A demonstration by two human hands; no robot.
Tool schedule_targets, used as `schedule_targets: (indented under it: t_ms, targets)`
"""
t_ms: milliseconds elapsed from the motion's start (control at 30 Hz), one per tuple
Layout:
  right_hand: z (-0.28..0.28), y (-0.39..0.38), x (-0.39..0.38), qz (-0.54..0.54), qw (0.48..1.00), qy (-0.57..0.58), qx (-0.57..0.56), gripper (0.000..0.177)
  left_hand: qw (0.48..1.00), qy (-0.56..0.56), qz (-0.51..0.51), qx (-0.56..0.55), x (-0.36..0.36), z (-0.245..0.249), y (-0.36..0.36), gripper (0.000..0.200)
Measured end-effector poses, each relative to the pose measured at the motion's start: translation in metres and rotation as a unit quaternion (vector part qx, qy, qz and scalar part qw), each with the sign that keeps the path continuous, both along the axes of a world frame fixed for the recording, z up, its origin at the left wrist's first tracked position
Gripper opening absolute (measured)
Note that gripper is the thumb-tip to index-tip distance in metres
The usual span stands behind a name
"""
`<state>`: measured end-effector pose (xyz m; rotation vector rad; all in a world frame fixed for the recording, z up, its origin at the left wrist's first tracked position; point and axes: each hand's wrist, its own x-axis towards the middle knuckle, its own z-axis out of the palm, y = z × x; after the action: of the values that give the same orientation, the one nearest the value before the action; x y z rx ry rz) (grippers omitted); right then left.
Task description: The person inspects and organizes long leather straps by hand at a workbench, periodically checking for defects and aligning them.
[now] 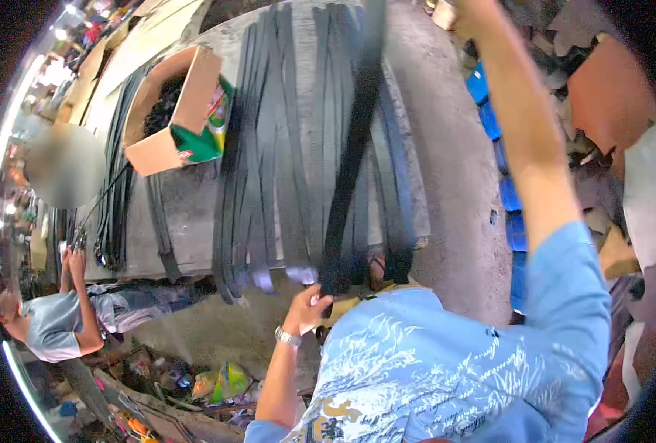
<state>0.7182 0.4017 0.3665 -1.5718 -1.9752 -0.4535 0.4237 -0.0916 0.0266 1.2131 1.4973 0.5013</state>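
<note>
A dark black strap (351,148) runs from near my waist up past the top edge, over the paler straps. At its lower end my left hand (306,308), with a metal watch on the wrist, is closed with the fingers curled on the strap. Several long grey-black straps (250,162) lie side by side across the worktable (187,221), their ends hanging over the near edge. My right arm is raised far to the upper right. Its hand (475,11) is blurred and partly cut off by the frame, so its fingers cannot be made out.
An open cardboard box (195,92) with dark pieces inside stands on the table. Another person (66,317) works at the left with more straps. Blue stacked items (516,229) and scrap sheets (612,96) line the right side. Bags and litter (228,384) lie below left.
</note>
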Motion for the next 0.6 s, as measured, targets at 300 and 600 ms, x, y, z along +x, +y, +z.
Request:
schedule_targets:
  t_ms: [300, 600]
  targets:
    - [-0.318, -0.208, 0.065, 0.075, 0.865, 0.311, -0.386, 0.082, 0.989, -0.069, 0.124, -0.028, 0.086, -0.042, 0.1, 0.042]
    - [-0.345, -0.301, 0.095, 0.051, 0.854, 0.309, -0.416, 0.058, 0.978, -0.097, 0.162, -0.092, 0.088, -0.021, 0.104, 0.054]
